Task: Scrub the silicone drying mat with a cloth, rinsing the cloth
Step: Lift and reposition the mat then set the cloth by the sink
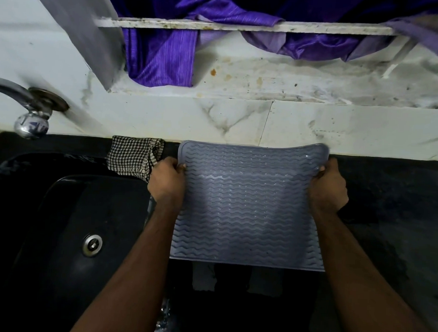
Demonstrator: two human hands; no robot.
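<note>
Mat: I hold the grey silicone drying mat [248, 206] by its two side edges, ribbed face up; its far edge sits against the base of the marble backsplash [313, 124] and its near edge hangs past the front lip of the black counter [385, 209].
Left hand: my left hand [166, 181] pinches the mat's left edge near the far corner, fingers curled over the rim.
Right hand: my right hand [330, 187] grips the right edge at the same height, thumb on top — both are clamped on the mat, neither free.
Key relation: the checked cloth [133, 158] lies just beside my left hand, up and to the left, draped on the counter at the sink's back corner; the left hand is clearly the nearer one.
Mat axis: the wavy ribs run left to right, so I judge scrubbing strokes go easiest across, along the grooves.
Rinse point: the tap [28, 109] stands at the far left over the black sink [82, 223], well apart from the mat — the cloth lies between them.
Next move, as I judge it: lay the mat flat, release the left grip, reach for the cloth.
In the way: nothing between left hand and cloth; the overhanging near edge could let the mat slip forward.
Background: purple fabric [164, 64] hangs over the ledge behind.
</note>
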